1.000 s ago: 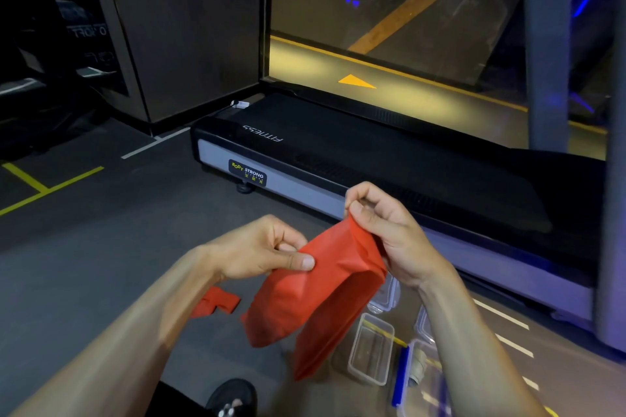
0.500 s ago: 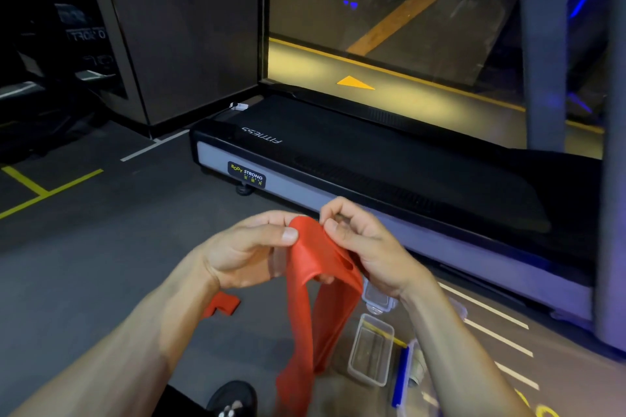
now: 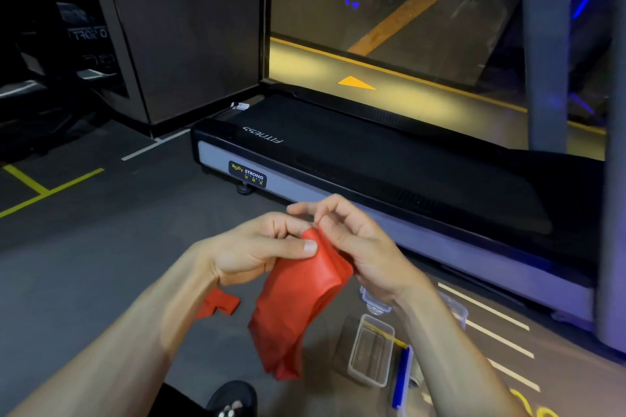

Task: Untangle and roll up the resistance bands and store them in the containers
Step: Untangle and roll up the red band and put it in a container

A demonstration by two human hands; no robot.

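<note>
A dimly lit gym is shown: a treadmill [image 3: 389,176] labelled "Fitness" and "Body Strong" is set on dark rubber floor [image 3: 101,247] marked with yellow and white lines.

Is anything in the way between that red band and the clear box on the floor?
Nothing visible. The red band, pinched by the left hand and right hand, hangs above the floor; the open clear box sits lower right, with bare floor between.
</note>
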